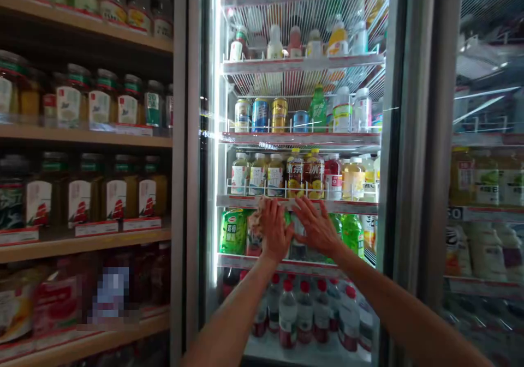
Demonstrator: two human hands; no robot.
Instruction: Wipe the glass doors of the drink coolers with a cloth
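Observation:
My left hand (275,229) presses a crumpled, pinkish cloth (256,220) against the glass door (298,97) of a lit drinks fridge. Part of the cloth sticks out on the left of the fingers; the rest is hidden under them. Close beside it, my right hand (317,228) lies with spread fingers on the same glass and holds nothing. The two thumbs nearly meet. Behind the hands, through the glass, are a shelf edge (352,208) and a green drink bottle (233,233).
Several bottles and cans stand on the fridge shelves, with red-capped bottles (288,312) at the bottom. On the left, wooden shelves (135,138) carry bottles and jars (118,190). A metal door frame (420,138) separates another glass-fronted fridge (487,181) on the right.

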